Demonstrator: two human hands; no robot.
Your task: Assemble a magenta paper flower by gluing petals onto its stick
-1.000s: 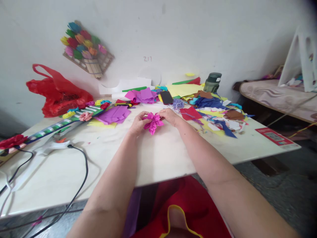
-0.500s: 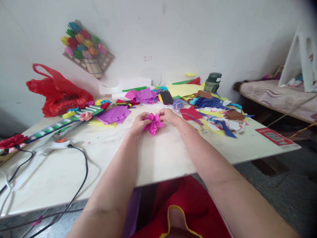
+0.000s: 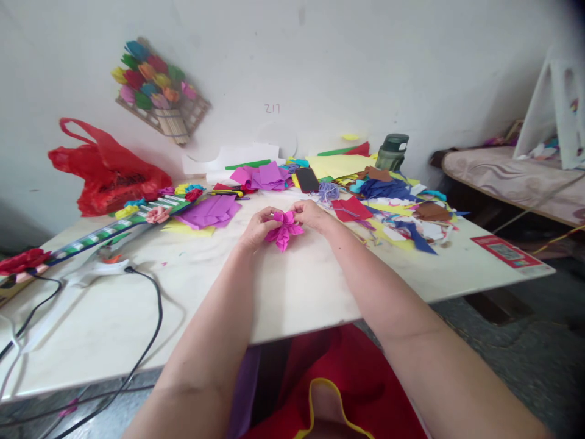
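Note:
A bright pink paper flower (image 3: 284, 231) with pointed, spread petals is held just above the table (image 3: 297, 292). On its left side, the fingers and thumb of my left hand (image 3: 258, 227) are closed on the petals. My right hand (image 3: 311, 214) pinches the flower's upper right edge between thumb and fingertips. The underside of the flower is hidden. Beyond my hands lie a dark phone (image 3: 307, 180) and a ball of lilac yarn (image 3: 329, 192). Red paper squares (image 3: 353, 209) are close to my right wrist.
Purple paper sheets (image 3: 212, 211) lie to the left, near a red plastic bag (image 3: 109, 171). A white glue gun (image 3: 95, 271) with a black cord rests front left. Coloured scraps (image 3: 402, 213) cover the right side, with a green bottle (image 3: 393, 152) behind. Paper tulips (image 3: 153, 73) hang on the wall.
Both hands stay in nearly the same place, still holding the flower. Its petals have shifted very slightly between my fingers.

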